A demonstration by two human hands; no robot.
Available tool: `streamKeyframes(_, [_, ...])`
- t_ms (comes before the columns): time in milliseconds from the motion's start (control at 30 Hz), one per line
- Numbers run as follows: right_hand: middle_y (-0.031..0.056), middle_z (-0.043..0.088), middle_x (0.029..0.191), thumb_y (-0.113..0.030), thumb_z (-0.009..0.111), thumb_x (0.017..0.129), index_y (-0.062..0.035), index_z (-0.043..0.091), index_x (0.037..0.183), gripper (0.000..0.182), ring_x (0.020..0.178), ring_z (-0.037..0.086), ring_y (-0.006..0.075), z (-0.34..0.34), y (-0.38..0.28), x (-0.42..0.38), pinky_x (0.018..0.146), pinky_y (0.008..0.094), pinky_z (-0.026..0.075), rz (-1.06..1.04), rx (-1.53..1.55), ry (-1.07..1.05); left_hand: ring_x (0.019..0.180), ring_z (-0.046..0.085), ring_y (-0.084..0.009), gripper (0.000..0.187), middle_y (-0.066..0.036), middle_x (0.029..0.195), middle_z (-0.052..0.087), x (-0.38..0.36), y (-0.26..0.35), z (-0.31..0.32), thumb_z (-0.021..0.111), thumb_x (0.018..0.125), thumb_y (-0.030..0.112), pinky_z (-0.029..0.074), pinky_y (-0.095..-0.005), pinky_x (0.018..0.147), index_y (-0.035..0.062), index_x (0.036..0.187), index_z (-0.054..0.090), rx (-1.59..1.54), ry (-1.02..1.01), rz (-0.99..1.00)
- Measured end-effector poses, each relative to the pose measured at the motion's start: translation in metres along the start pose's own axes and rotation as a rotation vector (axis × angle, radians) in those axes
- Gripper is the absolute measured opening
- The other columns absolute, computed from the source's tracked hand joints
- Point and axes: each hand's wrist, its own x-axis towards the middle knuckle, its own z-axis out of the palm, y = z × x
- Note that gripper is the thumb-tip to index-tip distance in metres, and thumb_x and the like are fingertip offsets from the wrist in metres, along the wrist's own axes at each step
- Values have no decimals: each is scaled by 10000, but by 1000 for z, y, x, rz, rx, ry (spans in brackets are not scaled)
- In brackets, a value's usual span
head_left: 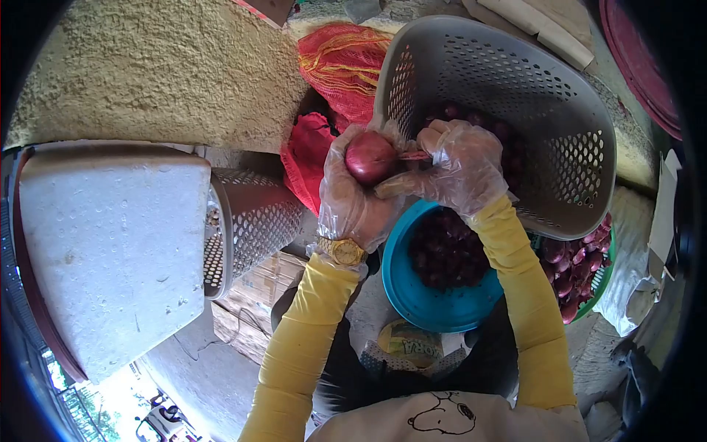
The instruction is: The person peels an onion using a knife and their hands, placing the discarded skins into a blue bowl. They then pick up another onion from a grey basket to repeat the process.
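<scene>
My left hand [361, 199], in a clear plastic glove, is closed round a large red onion [371, 158] and holds it up over the floor in front of me. Gloved as well, my right hand [464, 166] meets the onion from the right, its thumb against the lower side. Pinched in its fingers is a thin reddish strip [414, 155] that reaches to the onion; I cannot tell whether it is skin or a blade. Below the hands stands a blue basin [398, 283] with dark red pieces inside.
A grey perforated basket [508, 66] with red onions at its bottom tilts behind my right hand. Red mesh bags [342, 62] lie beside it. At the right is a green basket [605, 274] heaped with onions or skins. A white-topped surface [110, 250] and another basket [258, 214] stand left.
</scene>
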Motion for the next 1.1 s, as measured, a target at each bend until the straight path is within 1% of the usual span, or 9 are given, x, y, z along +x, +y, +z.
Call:
streamKeyframes(67, [71, 531, 711, -753, 721, 673, -108, 533, 704, 673, 694, 600, 296, 1, 5, 1, 597, 417, 460, -46, 50, 17, 1044, 658, -274, 355, -138, 1098, 671, -16, -21, 9, 637, 963, 287, 551, -432, 985, 26, 1198, 583, 1375, 32, 843])
streamKeyframes(100, [71, 531, 711, -753, 721, 673, -108, 533, 704, 673, 694, 600, 296, 1, 5, 1, 597, 417, 460, -46, 47, 15, 1044, 658, -274, 355, -138, 1098, 671, -10, -14, 4, 637, 963, 287, 551, -432, 985, 26, 1198, 583, 1372, 30, 842])
streamKeyframes(167, [70, 544, 712, -759, 719, 671, -108, 546, 707, 674, 693, 607, 296, 1, 5, 0, 597, 412, 463, -3, 8, 0, 1059, 650, -246, 350, -121, 1143, 664, 11, 9, -10, 596, 1004, 287, 550, -382, 964, 22, 1231, 573, -11, -141, -25])
streamKeyframes(267, [76, 610, 749, -780, 657, 720, -115, 599, 734, 668, 736, 653, 290, -6, 2, -1, 608, 423, 505, 17, -45, -71, 1041, 639, -222, 349, -101, 1134, 664, 18, 1, -14, 554, 1039, 305, 553, -358, 909, 20, 1235, 596, 415, 155, 293])
streamKeyframes(467, [64, 622, 769, -765, 669, 714, -123, 606, 736, 646, 748, 659, 288, -6, 2, 0, 612, 413, 512, 46, -81, -69, 1078, 644, -281, 393, -138, 1158, 680, 6, 1, 4, 535, 1040, 342, 545, -435, 946, 17, 1237, 634, 373, 23, 271])
streamKeyframes(700, [59, 621, 783, -724, 698, 704, -128, 601, 750, 606, 756, 652, 289, -5, 2, -5, 630, 421, 510, 41, -29, -72, 1114, 630, -266, 365, -118, 1188, 674, 12, -4, -6, 565, 1022, 324, 544, -405, 977, 28, 1221, 638, 216, 113, 218])
streamKeyframes(800, [58, 615, 783, -707, 720, 696, -124, 602, 759, 598, 755, 647, 290, -3, 3, -5, 633, 421, 509, 36, -41, -75, 1112, 630, -270, 365, -120, 1199, 666, 13, -9, -22, 592, 996, 319, 536, -409, 989, 44, 1233, 624, 664, 88, 478])
streamKeyframes(867, [61, 621, 780, -702, 741, 678, -121, 613, 768, 602, 758, 649, 293, -6, 3, -2, 637, 423, 511, 16, 14, -75, 1082, 700, -202, 678, -116, 1200, 713, 8, -5, -25, 845, 805, 78, 568, -333, 955, 36, 1363, 461, 1279, 154, 638])
streamKeyframes(1100, [76, 634, 768, -698, 757, 663, -112, 629, 771, 610, 771, 659, 302, -7, 8, 0, 646, 426, 515, -32, 65, -107, 1052, 704, -176, 717, -98, 1209, 710, 18, 0, -21, 877, 763, 45, 568, -314, 953, 25, 1351, 467, 702, 153, 322])
